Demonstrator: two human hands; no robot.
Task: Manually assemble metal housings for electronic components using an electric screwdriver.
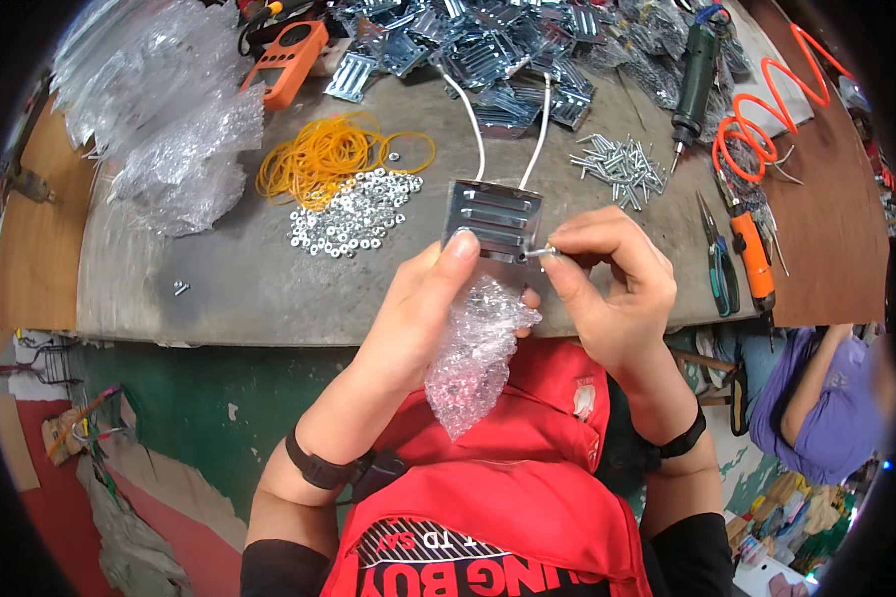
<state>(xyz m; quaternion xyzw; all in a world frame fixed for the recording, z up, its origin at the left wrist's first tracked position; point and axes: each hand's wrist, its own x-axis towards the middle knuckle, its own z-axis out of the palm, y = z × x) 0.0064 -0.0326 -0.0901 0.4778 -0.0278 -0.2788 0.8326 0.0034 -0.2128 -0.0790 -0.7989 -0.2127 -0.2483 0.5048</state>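
My left hand (433, 298) grips a shiny slotted metal plate (490, 211), its thumb pressed on the lower left of the face. Two white wires (477, 129) run up from the plate toward the pile behind. Below the plate, a piece of bubble wrap (473, 348) hangs from the same hand. My right hand (617, 274) pinches a small silver screw (540, 253) between thumb and forefinger, at the plate's lower right edge. Whether the screw sits in a hole I cannot tell.
Loose nuts (343, 219), orange rubber bands (329, 149) and screws (622, 169) lie in heaps. More slotted plates (478, 50) are piled at the back. Bubble wrap (169, 109) fills the left. Right are a green power screwdriver (697, 80), pliers (717, 254), an orange-handled tool (754, 254) and a coiled orange hose (757, 129).
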